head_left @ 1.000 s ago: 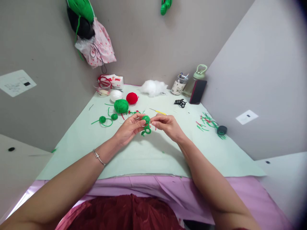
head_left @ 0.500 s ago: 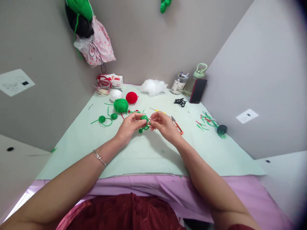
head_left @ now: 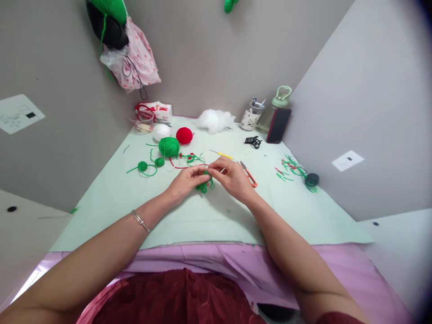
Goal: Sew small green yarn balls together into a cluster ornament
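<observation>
Fingers closed, my left hand (head_left: 186,182) pinches a small green yarn piece (head_left: 203,187) with loops hanging below the fingertips. My right hand (head_left: 232,176) meets it, thumb and forefinger pinched at the piece's upper edge; part of a thin pale rod shows between those fingers, its kind unclear. Just beyond the hands lie small green and red yarn pieces (head_left: 191,157) and a red strand. A yellow-handled crochet hook (head_left: 225,155) rests behind my right hand. Orange-handled thread snips (head_left: 249,176) lie to its right.
Green (head_left: 169,147), red (head_left: 184,135) and white (head_left: 162,132) yarn balls sit at back left. White stuffing (head_left: 215,121), a pen cup (head_left: 251,118), a bottle (head_left: 270,114) and a phone (head_left: 279,126) line the back. Yarn scraps (head_left: 286,168) and black tape (head_left: 312,179) lie right.
My fingertips have come together, and the green piece has turned and now hangs lower beneath them. The view has tilted slightly downward.
</observation>
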`<state>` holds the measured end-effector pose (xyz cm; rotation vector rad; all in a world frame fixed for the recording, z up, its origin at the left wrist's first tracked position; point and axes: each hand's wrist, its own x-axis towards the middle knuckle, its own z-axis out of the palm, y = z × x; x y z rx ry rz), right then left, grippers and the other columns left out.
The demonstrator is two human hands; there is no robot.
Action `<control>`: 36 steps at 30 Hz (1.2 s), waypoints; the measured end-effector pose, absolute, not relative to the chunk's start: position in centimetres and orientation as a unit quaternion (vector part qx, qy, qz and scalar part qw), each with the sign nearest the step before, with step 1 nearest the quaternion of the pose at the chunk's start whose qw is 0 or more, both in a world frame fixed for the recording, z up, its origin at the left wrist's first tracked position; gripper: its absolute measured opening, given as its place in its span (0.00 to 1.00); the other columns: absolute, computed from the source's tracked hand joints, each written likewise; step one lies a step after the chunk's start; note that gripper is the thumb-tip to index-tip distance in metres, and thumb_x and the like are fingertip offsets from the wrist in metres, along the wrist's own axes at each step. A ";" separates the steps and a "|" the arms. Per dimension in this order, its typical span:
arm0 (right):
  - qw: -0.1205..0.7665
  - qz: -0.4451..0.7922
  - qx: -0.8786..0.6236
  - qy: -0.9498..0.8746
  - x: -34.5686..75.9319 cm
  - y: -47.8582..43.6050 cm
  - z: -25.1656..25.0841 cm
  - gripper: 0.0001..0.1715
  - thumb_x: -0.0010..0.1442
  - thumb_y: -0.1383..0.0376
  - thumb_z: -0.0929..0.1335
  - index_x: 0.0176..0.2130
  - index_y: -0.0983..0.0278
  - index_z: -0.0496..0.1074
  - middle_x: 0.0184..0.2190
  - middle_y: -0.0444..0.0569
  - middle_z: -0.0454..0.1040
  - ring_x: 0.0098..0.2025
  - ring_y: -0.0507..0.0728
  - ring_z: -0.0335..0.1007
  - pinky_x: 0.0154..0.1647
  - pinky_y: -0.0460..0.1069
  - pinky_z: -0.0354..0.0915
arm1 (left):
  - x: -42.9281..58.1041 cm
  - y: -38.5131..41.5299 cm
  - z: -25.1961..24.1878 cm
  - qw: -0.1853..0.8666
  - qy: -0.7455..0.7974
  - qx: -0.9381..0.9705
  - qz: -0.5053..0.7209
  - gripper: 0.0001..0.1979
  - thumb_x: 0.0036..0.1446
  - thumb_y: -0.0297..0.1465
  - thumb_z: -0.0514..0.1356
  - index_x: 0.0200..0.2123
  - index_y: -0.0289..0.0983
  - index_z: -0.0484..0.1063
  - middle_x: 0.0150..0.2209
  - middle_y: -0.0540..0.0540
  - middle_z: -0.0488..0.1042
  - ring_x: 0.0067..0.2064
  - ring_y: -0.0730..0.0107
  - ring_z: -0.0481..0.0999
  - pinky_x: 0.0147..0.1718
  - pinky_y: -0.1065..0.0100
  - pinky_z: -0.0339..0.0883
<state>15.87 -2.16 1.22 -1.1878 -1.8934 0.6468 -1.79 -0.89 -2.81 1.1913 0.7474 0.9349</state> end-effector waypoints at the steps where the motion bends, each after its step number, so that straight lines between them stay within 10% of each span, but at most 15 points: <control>1: 0.421 0.269 -0.464 -0.732 15.9 -2.1 1.2 0.07 0.61 0.63 0.70 0.31 0.63 0.76 0.32 0.47 0.73 0.34 0.53 0.67 0.34 0.49 0.61 | -1.7 -0.9 -2.8 0.665 0.326 0.531 0.411 0.17 0.48 0.37 0.72 0.40 0.36 0.80 0.34 0.47 0.78 0.34 0.70 0.74 0.35 0.69 0.66; 36: 0.533 0.331 -0.422 -0.654 15.2 -1.6 1.1 0.10 0.58 0.61 0.72 0.28 0.63 0.73 0.29 0.45 0.72 0.29 0.51 0.64 0.28 0.47 0.59 | -1.3 -1.6 -2.8 0.680 0.323 0.554 0.356 0.21 0.46 0.41 0.72 0.37 0.33 0.74 0.32 0.47 0.76 0.35 0.66 0.78 0.40 0.62 0.71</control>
